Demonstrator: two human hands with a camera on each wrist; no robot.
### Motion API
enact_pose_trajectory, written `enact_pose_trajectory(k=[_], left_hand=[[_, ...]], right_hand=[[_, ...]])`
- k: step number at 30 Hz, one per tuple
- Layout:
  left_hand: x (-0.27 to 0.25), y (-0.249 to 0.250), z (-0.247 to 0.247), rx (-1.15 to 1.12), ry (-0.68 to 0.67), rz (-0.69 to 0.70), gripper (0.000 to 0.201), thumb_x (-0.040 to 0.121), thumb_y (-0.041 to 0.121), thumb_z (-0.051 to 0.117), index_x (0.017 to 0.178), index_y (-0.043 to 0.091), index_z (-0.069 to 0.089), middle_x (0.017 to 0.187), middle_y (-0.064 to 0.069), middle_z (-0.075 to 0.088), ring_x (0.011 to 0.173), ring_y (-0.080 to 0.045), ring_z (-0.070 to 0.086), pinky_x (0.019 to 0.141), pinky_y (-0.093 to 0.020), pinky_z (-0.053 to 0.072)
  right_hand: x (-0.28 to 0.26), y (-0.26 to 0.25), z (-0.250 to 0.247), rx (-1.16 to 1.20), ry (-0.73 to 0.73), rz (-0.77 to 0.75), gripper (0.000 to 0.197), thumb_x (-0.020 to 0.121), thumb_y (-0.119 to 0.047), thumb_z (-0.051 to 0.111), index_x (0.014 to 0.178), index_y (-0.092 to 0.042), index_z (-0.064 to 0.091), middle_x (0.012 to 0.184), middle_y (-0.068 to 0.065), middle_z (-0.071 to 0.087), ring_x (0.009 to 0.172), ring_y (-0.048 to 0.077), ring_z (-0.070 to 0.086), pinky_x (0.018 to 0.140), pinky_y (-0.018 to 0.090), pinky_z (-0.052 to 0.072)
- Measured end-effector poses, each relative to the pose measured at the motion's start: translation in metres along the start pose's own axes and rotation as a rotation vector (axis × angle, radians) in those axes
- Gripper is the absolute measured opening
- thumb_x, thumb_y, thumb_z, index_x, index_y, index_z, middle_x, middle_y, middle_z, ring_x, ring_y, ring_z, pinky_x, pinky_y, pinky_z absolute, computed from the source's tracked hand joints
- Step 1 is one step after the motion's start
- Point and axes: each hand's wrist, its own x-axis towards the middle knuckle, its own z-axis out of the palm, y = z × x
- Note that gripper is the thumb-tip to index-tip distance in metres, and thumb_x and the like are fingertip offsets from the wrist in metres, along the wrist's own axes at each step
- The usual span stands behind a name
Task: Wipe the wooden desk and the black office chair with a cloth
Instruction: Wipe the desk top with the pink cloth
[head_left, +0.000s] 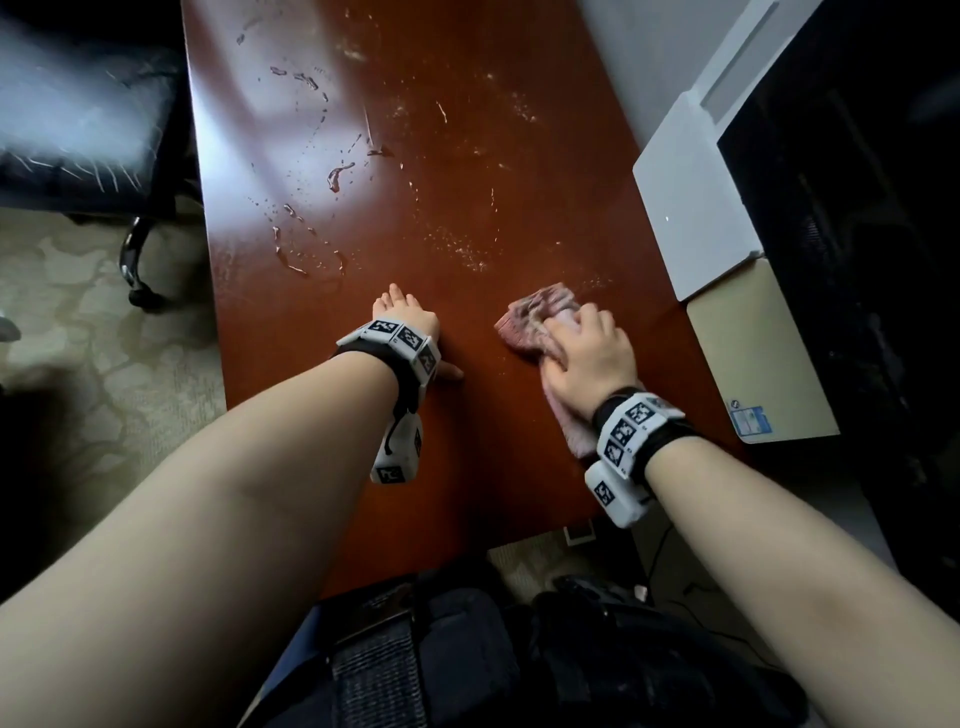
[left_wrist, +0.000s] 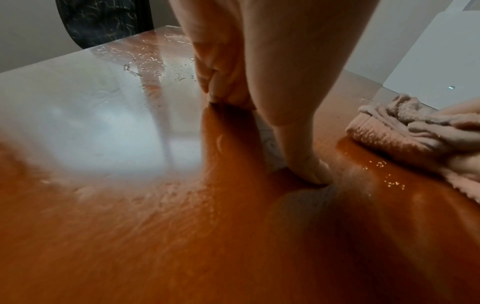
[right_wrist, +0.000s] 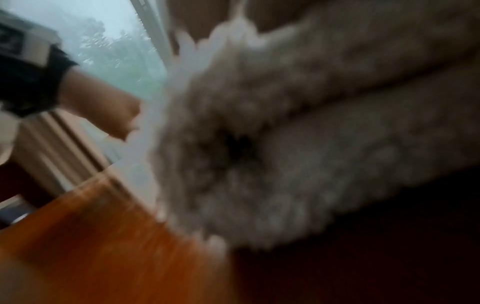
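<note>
Near the front edge of the surface (head_left: 467, 171), the right hand (head_left: 589, 358) pressed a pink cloth (head_left: 535, 317) flat against the wood, fingers curled over its bunched folds. Just to its left, the left hand (head_left: 408, 325) rested on the bare surface with fingers extended, holding nothing. Water droplets (head_left: 311, 218) lay toward the left edge. Beyond that edge stood the black office chair (head_left: 88, 130).

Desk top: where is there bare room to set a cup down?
Between the left hand and the cloth, and along the near edge. Farther out the desk holds water drops; the right edge holds laptops.
</note>
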Motion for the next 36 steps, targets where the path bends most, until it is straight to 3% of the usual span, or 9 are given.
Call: enact_pose_trajectory(k=[3,9,16,25,29,32,36], left_hand=[[0.002,0.000,-0.001,0.017,0.007,0.032,0.115,0.068,0.069,0.066,0.144,-0.007,0.024,0.153,-0.031,0.010,0.143,-0.044,0.006,0.117,-0.050,0.012],[-0.002,-0.002,0.002,0.043,0.049,0.022,0.121,0.072,0.068,0.063,0.145,-0.011,0.008,0.154,-0.029,0.003,0.144,-0.040,0.006,0.118,-0.045,0.012],[0.002,-0.010,0.006,0.052,0.046,0.066,0.127,0.070,0.074,0.058,0.145,-0.012,0.001,0.153,-0.032,0.001,0.143,-0.042,0.009,0.118,-0.045,0.012],[0.000,-0.022,0.007,0.047,0.058,0.133,0.128,0.069,0.075,0.058,0.147,-0.008,0.000,0.154,-0.029,-0.001,0.143,-0.040,0.012,0.118,-0.042,0.013],[0.002,-0.032,0.017,0.005,0.084,0.163,0.126,0.071,0.073,0.060,0.148,-0.004,-0.005,0.156,-0.024,-0.007,0.145,-0.034,0.005,0.118,-0.039,0.009],[0.001,-0.042,0.026,-0.025,0.096,0.201,0.120,0.075,0.069,0.059,0.149,0.001,-0.007,0.156,-0.021,-0.013,0.146,-0.031,-0.002,0.119,-0.038,0.005],[0.000,-0.053,0.024,-0.007,0.063,0.247,0.116,0.077,0.062,0.063,0.150,0.004,-0.006,0.156,-0.018,-0.016,0.146,-0.029,-0.005,0.119,-0.037,0.003]], right_hand=[[0.017,0.013,-0.009,-0.039,-0.035,0.186,0.037,0.079,-0.028,0.061,0.115,-0.017,0.061,0.111,0.018,0.049,0.101,0.035,0.047,0.078,0.039,0.040],[0.049,0.045,-0.014,-0.013,0.022,0.467,0.035,0.087,-0.029,0.055,0.120,-0.016,0.057,0.127,0.019,0.044,0.116,0.035,0.042,0.091,0.042,0.040],[0.063,0.037,-0.012,0.029,0.066,0.605,0.033,0.089,-0.023,0.053,0.121,-0.016,0.055,0.131,0.018,0.044,0.119,0.037,0.039,0.100,0.043,0.032],[0.011,-0.038,0.001,-0.042,-0.033,0.302,0.044,0.085,-0.029,0.058,0.128,-0.026,0.052,0.138,0.006,0.042,0.115,0.032,0.040,0.095,0.041,0.030],[-0.013,-0.068,0.010,-0.033,-0.076,0.098,0.048,0.075,-0.023,0.064,0.123,-0.028,0.059,0.130,0.007,0.050,0.107,0.035,0.046,0.087,0.042,0.034],[-0.029,-0.070,0.009,0.038,-0.092,-0.085,0.049,0.065,-0.020,0.065,0.114,-0.025,0.066,0.121,0.008,0.060,0.100,0.038,0.054,0.082,0.044,0.041],[-0.041,-0.042,-0.001,0.043,-0.254,-0.215,0.063,0.060,-0.016,0.057,0.122,-0.024,0.062,0.132,0.005,0.054,0.115,0.035,0.047,0.092,0.047,0.035]])
